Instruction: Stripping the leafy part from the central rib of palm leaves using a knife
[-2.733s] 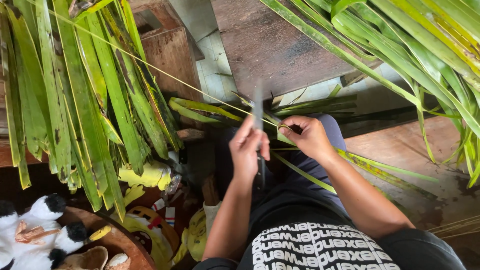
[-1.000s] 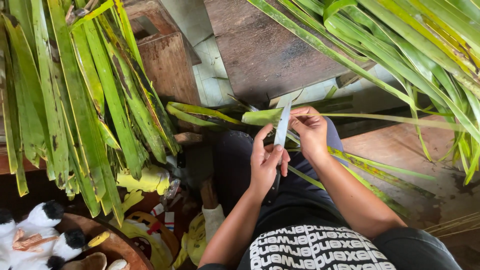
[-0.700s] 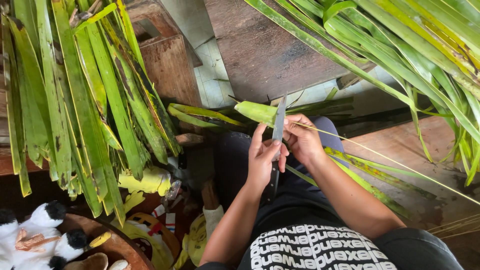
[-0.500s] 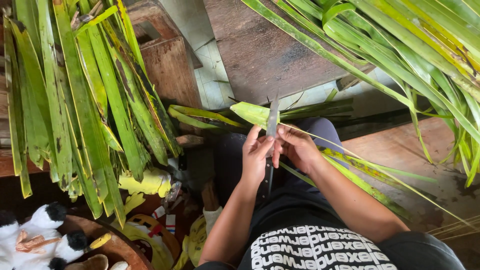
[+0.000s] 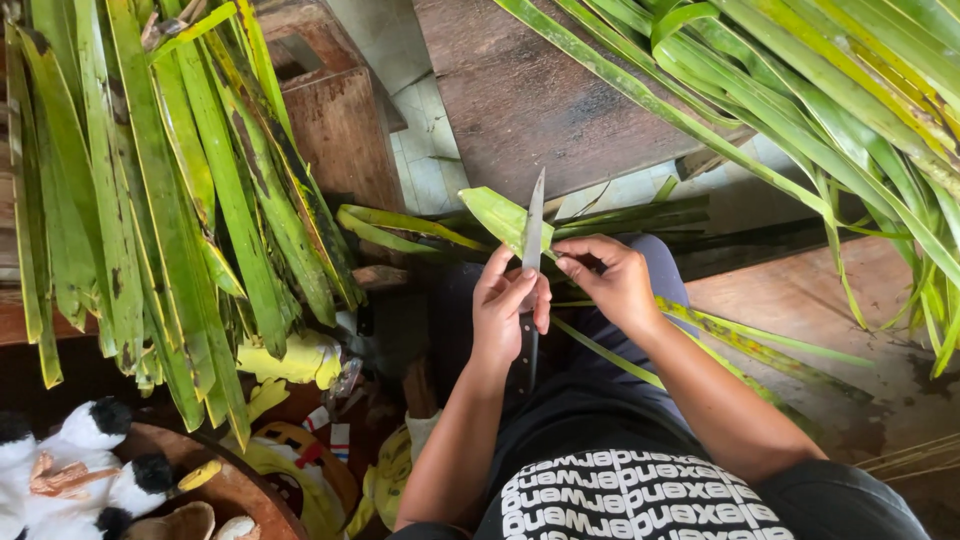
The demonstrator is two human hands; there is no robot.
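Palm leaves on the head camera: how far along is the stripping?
Done: a pile of stripped green leaflets hangs at the left. In hand: the left hand holds a knife upright against one leaflet that the right hand pinches. Left: uncut palm fronds lie at the upper right.

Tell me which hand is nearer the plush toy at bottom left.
Left. The left hand is closer to the plush toy; the right hand sits farther off, beyond the knife.
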